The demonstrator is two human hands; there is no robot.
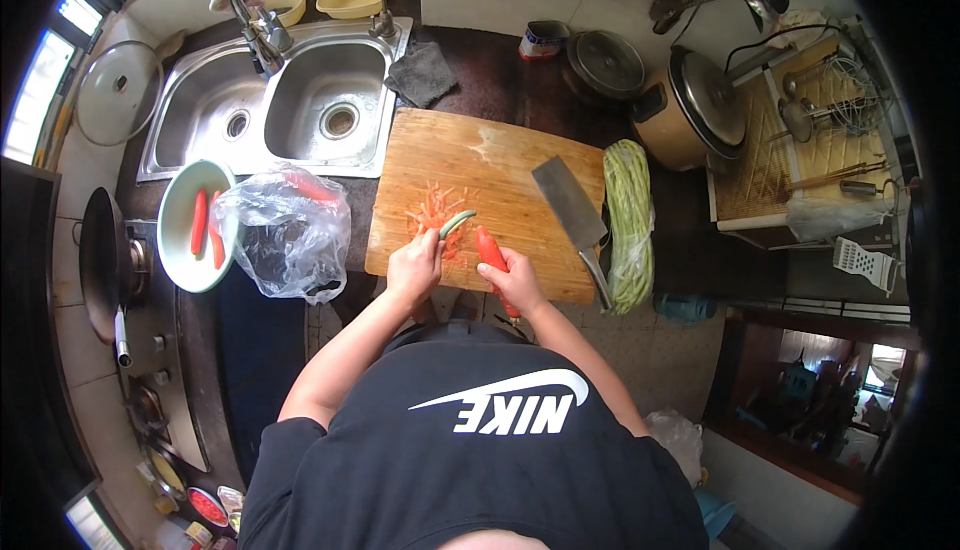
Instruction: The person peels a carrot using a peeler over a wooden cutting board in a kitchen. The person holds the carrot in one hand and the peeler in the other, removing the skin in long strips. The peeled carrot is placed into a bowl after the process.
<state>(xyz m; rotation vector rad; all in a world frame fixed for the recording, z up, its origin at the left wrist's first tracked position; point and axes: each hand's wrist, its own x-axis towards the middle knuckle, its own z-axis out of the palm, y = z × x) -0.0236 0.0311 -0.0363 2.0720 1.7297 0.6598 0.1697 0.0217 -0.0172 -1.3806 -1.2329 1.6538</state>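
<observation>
Over the near part of the wooden cutting board (480, 160), my left hand (413, 268) is closed round what looks like a peeler (458, 223), with a curved pale green part sticking out to the right. My right hand (515, 282) grips a carrot (490, 249), its upper end pointing away from me and its lower end showing below the fingers. The peeler's tip is close to the carrot; I cannot tell whether they touch. Orange carrot peelings (432, 208) lie scattered just beyond my left hand. A cleaver (568, 202) rests on the board's right side, its handle toward me.
A bundle of long green beans (627, 225) lies right of the board. To the left are a clear plastic bag (290, 250) and a pale bowl (172, 240) with two carrots. Behind them is a double sink (272, 100); a tan cooker (668, 120) stands back right.
</observation>
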